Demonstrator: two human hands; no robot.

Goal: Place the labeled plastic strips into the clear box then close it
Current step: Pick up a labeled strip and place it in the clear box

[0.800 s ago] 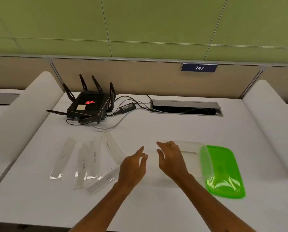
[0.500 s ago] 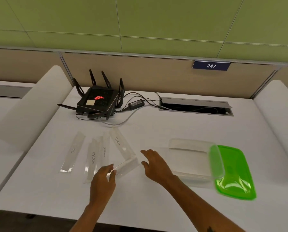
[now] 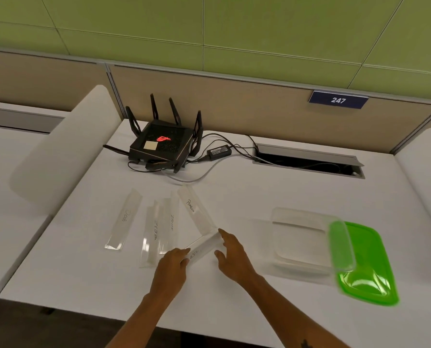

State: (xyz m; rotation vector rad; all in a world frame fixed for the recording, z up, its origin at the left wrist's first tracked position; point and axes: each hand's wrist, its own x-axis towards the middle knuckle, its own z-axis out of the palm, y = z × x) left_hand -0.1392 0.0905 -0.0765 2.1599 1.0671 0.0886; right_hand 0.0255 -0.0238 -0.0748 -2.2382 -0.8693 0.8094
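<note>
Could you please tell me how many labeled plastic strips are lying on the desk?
5: Dog strip leftmost, Zebra strip, a third beside it, Penguin strip, and the nearest between both hands.

White desk point(image 3: 234, 305) with strips point(image 3: 124, 219), clear box point(image 3: 302, 239), green lid point(image 3: 367, 267), router point(image 3: 163, 145).

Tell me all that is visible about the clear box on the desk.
The clear box is a shallow rectangular container of transparent plastic with rounded corners. It stands upright and open on the white desk, with nothing visible inside. Its right edge lies over the left edge of the green lid, which rests flat beside it. Neither hand touches it; the right hand is to its left.
</note>
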